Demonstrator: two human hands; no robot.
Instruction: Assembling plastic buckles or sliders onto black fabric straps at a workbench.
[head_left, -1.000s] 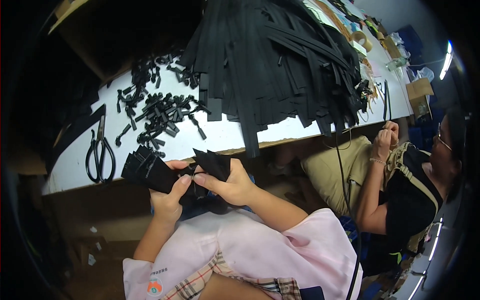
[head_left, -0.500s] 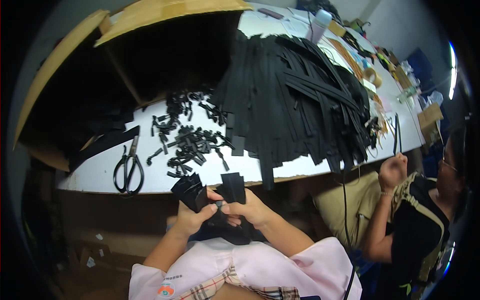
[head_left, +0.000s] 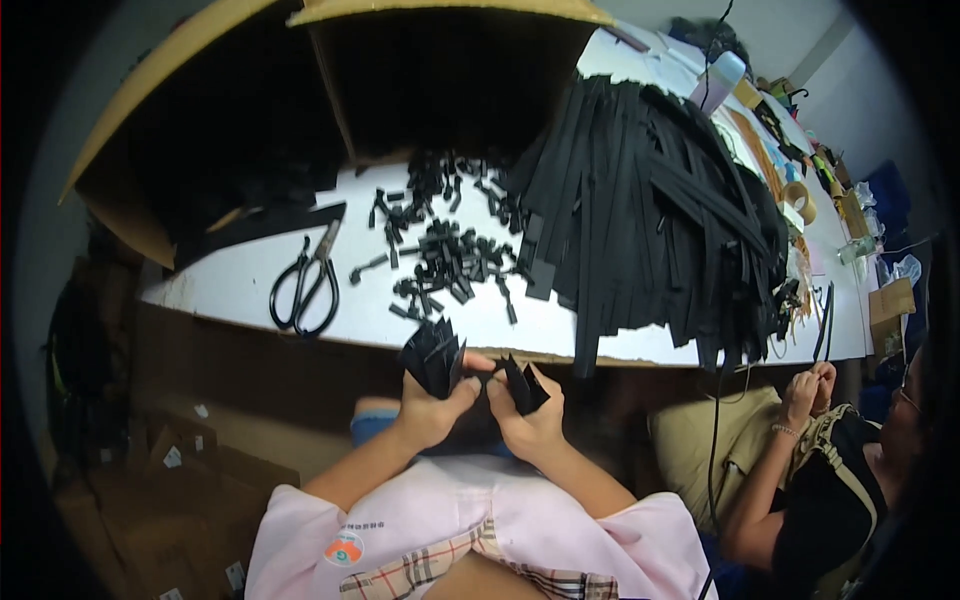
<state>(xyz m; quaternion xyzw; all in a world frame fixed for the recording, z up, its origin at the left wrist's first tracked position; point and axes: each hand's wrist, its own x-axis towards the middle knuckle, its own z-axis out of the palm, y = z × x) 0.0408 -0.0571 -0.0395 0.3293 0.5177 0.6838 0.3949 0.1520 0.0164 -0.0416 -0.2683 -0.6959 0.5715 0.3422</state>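
Note:
Just in front of the table's near edge, my left hand (head_left: pixel 430 412) is closed round a thick bunch of black strap ends (head_left: pixel 432 355) that fans out upward. Close beside it, my right hand (head_left: pixel 527 418) grips a smaller group of folded black strips (head_left: pixel 523 386). The fingertips of both hands nearly meet, and whatever lies between them is too dark to make out. Beyond my hands, a heap of small black connector-like pieces (head_left: pixel 455 258) is scattered on the white table (head_left: pixel 235 290). A large pile of long black straps (head_left: pixel 630 220) lies to their right.
Black-handled scissors (head_left: pixel 308 285) lie left of the small pieces. A large open cardboard box (head_left: pixel 450 10) stands at the back left. Farther right are a bottle (head_left: pixel 718 82) and a tape roll (head_left: pixel 798 202). A co-worker's hands (head_left: pixel 808 392) hold a thin black strip at the right.
The view has shifted, so the table things appear farther right. My thumbs no longer press on a small dark piece between my hands. The strips in my right hand have tilted and spread.

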